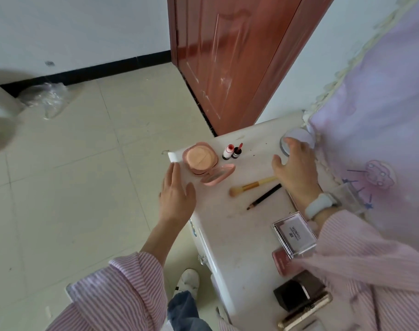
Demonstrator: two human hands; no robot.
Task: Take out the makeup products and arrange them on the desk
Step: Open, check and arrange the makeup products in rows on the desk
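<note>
Arranging is under way: the right hand (295,163) curls its fingers on a round compact (297,142) at the desk's (227,225) far edge (beside the curtain); the left hand (177,192) hovers flat, empty; next, set it near the open powder case (201,160)

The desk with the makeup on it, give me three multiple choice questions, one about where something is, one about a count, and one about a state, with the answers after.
1. Where does the pencil lie?
A. Beside the brush
B. Inside the compact
C. On the floor

2. How many small bottles stand behind the compact?
A. One
B. Two
C. Four

3. What state is the pink compact in?
A. Shut
B. Open
C. Upside down

Answers:
1. A, the pencil lies on the desk just nearer than the brush.
2. B, a white bottle and a dark one stand side by side.
3. B, its lid is swung down and the puff shows.
</note>
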